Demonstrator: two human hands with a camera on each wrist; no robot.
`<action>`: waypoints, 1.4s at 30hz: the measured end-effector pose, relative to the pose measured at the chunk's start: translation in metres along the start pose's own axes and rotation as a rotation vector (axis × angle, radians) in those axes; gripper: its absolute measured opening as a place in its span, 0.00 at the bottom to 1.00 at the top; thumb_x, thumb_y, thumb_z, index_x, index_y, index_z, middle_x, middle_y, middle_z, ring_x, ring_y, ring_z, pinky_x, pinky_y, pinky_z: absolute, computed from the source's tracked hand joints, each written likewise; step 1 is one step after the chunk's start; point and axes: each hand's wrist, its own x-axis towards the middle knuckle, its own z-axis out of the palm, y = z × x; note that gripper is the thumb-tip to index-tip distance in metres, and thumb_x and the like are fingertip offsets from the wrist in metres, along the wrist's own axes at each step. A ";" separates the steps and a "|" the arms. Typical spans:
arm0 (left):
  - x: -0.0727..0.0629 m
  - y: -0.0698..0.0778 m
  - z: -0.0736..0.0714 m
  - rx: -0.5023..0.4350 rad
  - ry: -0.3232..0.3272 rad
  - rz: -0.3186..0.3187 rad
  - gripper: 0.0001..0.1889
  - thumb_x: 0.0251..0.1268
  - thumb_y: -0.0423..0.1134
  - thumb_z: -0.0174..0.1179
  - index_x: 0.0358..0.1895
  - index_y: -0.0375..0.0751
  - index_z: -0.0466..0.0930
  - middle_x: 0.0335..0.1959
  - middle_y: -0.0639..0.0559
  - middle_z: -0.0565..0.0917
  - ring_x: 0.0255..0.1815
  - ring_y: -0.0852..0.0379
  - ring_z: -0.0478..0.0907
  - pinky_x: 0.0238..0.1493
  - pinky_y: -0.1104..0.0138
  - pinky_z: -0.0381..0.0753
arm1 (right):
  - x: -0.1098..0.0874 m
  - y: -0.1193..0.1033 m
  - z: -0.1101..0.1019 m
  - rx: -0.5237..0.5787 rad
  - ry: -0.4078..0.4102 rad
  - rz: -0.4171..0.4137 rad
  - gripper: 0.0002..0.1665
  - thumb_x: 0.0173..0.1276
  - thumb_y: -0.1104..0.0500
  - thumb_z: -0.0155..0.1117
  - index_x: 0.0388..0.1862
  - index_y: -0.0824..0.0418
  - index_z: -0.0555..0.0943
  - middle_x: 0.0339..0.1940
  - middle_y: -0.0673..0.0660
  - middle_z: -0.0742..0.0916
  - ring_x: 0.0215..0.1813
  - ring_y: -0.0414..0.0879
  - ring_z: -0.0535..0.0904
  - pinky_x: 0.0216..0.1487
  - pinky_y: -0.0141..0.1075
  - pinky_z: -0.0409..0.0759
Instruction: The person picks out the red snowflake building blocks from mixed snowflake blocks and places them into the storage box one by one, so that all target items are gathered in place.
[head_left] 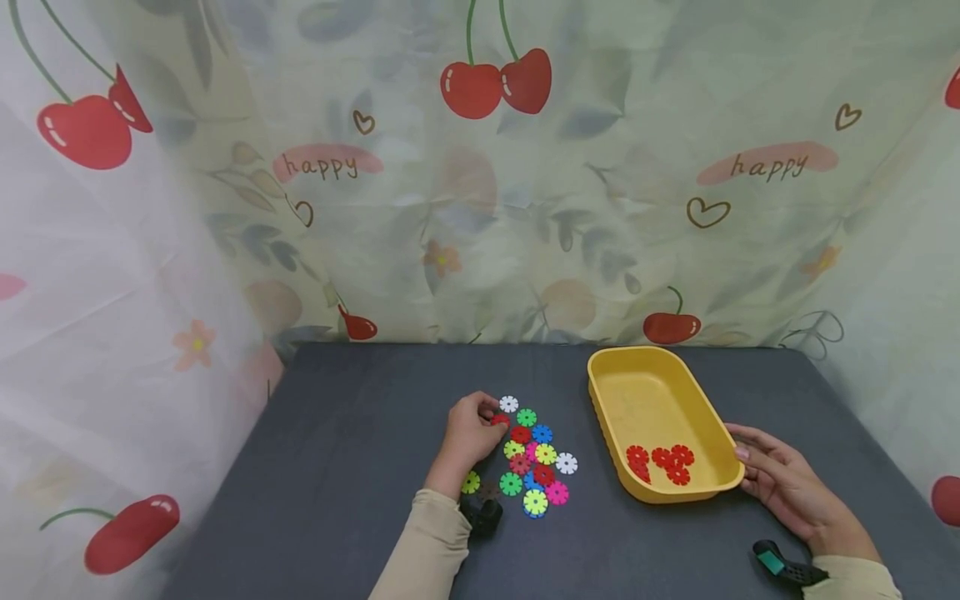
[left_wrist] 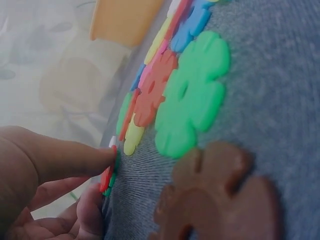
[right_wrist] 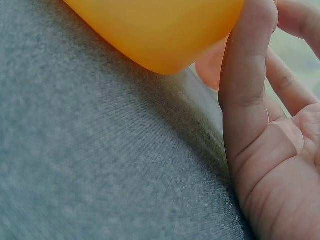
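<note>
At the left edge of a loose group of colored plastic snowflake discs (head_left: 511,484), my left hand (head_left: 467,433) pinches a red snowflake disc (head_left: 500,419) between thumb and fingers. The left wrist view has the thumb (left_wrist: 75,157) against that disc's edge, beside a green one beneath. A yellow tray (head_left: 637,400) stands to the right, with several red discs (head_left: 678,475) lying in its near end. My right hand (head_left: 787,483) touches the tray's right near corner with fairly straight fingers. Seen from the right wrist, a finger (right_wrist: 247,75) meets the tray's outer wall (right_wrist: 165,45).
A dark grey cloth (head_left: 337,467) covers the table. Near the left wrist lie a brown disc (left_wrist: 220,195) and a yellow-green disc (head_left: 471,482). White discs (head_left: 567,463) are among the group. A cherry-printed curtain (head_left: 480,208) hangs behind and at both sides.
</note>
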 end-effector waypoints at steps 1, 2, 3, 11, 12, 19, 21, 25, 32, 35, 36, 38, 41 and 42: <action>0.000 0.000 0.000 0.001 0.000 -0.003 0.14 0.64 0.30 0.73 0.51 0.35 0.85 0.43 0.42 0.83 0.39 0.52 0.79 0.45 0.54 0.85 | 0.000 0.000 0.000 -0.002 -0.002 -0.002 0.25 0.89 0.64 0.44 0.65 0.40 0.83 0.57 0.45 0.91 0.48 0.40 0.89 0.46 0.35 0.89; 0.000 0.000 0.000 0.000 0.000 -0.007 0.14 0.64 0.30 0.73 0.51 0.35 0.85 0.43 0.42 0.82 0.38 0.52 0.78 0.45 0.54 0.84 | 0.000 0.000 0.000 -0.002 -0.003 -0.003 0.25 0.89 0.64 0.44 0.65 0.40 0.83 0.57 0.45 0.90 0.49 0.40 0.90 0.46 0.35 0.89; 0.000 0.001 0.000 -0.003 0.001 -0.009 0.14 0.64 0.30 0.74 0.51 0.35 0.85 0.42 0.43 0.82 0.38 0.53 0.78 0.45 0.55 0.84 | 0.000 0.000 0.000 -0.003 -0.005 -0.004 0.25 0.89 0.64 0.44 0.65 0.40 0.83 0.57 0.45 0.90 0.49 0.40 0.90 0.46 0.35 0.89; -0.002 0.001 -0.002 0.006 0.012 -0.008 0.12 0.62 0.30 0.75 0.47 0.36 0.85 0.39 0.44 0.81 0.35 0.54 0.78 0.40 0.57 0.84 | 0.000 0.001 -0.001 0.002 -0.007 0.000 0.25 0.89 0.64 0.44 0.65 0.40 0.83 0.57 0.44 0.90 0.49 0.40 0.90 0.46 0.35 0.89; -0.001 0.001 -0.002 0.010 0.012 -0.006 0.12 0.62 0.30 0.75 0.47 0.36 0.85 0.39 0.44 0.81 0.35 0.54 0.79 0.40 0.57 0.84 | 0.000 0.001 -0.002 0.003 -0.008 -0.002 0.25 0.89 0.64 0.44 0.65 0.40 0.83 0.57 0.44 0.90 0.49 0.40 0.90 0.46 0.35 0.89; 0.000 0.000 -0.002 0.018 0.023 -0.003 0.11 0.61 0.29 0.76 0.45 0.36 0.85 0.38 0.44 0.82 0.34 0.54 0.79 0.40 0.58 0.84 | 0.000 0.001 -0.003 0.003 -0.003 -0.005 0.25 0.89 0.64 0.44 0.65 0.40 0.83 0.57 0.44 0.90 0.48 0.40 0.89 0.46 0.34 0.89; 0.000 0.001 -0.003 0.013 0.021 -0.005 0.11 0.62 0.29 0.75 0.45 0.37 0.85 0.38 0.44 0.82 0.34 0.54 0.78 0.39 0.58 0.84 | 0.000 0.002 -0.003 0.005 -0.003 -0.005 0.25 0.89 0.64 0.44 0.65 0.40 0.83 0.57 0.44 0.90 0.48 0.40 0.90 0.46 0.34 0.89; -0.001 0.003 -0.004 -0.004 0.016 -0.011 0.10 0.63 0.28 0.74 0.45 0.37 0.86 0.39 0.44 0.82 0.34 0.54 0.78 0.39 0.58 0.84 | 0.000 0.002 -0.003 0.010 -0.008 -0.008 0.26 0.89 0.64 0.44 0.65 0.40 0.83 0.57 0.44 0.91 0.48 0.40 0.90 0.46 0.35 0.89; -0.002 0.004 -0.005 0.001 0.006 -0.005 0.09 0.63 0.29 0.74 0.44 0.38 0.86 0.37 0.46 0.82 0.35 0.54 0.78 0.40 0.59 0.84 | -0.001 0.002 -0.002 0.022 -0.023 -0.008 0.26 0.89 0.64 0.43 0.66 0.41 0.83 0.57 0.45 0.91 0.49 0.41 0.90 0.47 0.35 0.89; -0.002 0.004 -0.005 -0.007 -0.003 0.004 0.09 0.63 0.29 0.74 0.44 0.37 0.86 0.37 0.45 0.82 0.35 0.54 0.80 0.40 0.58 0.85 | -0.001 0.002 -0.002 0.029 -0.030 -0.007 0.26 0.89 0.64 0.43 0.66 0.41 0.83 0.57 0.45 0.91 0.49 0.41 0.90 0.47 0.35 0.89; -0.001 0.004 -0.005 -0.014 -0.007 0.007 0.09 0.64 0.29 0.74 0.44 0.37 0.86 0.37 0.45 0.82 0.35 0.54 0.80 0.40 0.58 0.85 | -0.001 0.001 -0.002 0.026 -0.031 -0.007 0.26 0.89 0.64 0.43 0.66 0.41 0.83 0.57 0.45 0.91 0.49 0.41 0.90 0.47 0.35 0.89; -0.001 0.004 -0.005 -0.028 -0.016 0.012 0.08 0.65 0.30 0.73 0.44 0.37 0.86 0.37 0.45 0.83 0.36 0.54 0.81 0.41 0.58 0.85 | -0.001 0.001 -0.001 0.022 -0.028 -0.009 0.26 0.89 0.64 0.43 0.66 0.41 0.83 0.58 0.45 0.90 0.49 0.41 0.90 0.47 0.35 0.89; -0.001 0.005 -0.006 -0.052 -0.031 0.019 0.07 0.66 0.32 0.73 0.44 0.38 0.86 0.37 0.45 0.83 0.36 0.53 0.82 0.41 0.57 0.85 | -0.001 0.001 -0.001 0.010 -0.015 -0.008 0.25 0.89 0.64 0.44 0.65 0.40 0.83 0.57 0.45 0.90 0.49 0.40 0.90 0.47 0.35 0.89; -0.001 0.006 -0.006 -0.064 -0.038 0.024 0.07 0.67 0.32 0.73 0.45 0.38 0.86 0.37 0.45 0.83 0.37 0.53 0.82 0.42 0.57 0.85 | -0.001 0.001 -0.001 0.010 -0.013 -0.007 0.25 0.89 0.64 0.44 0.65 0.40 0.83 0.57 0.45 0.90 0.49 0.41 0.90 0.47 0.35 0.89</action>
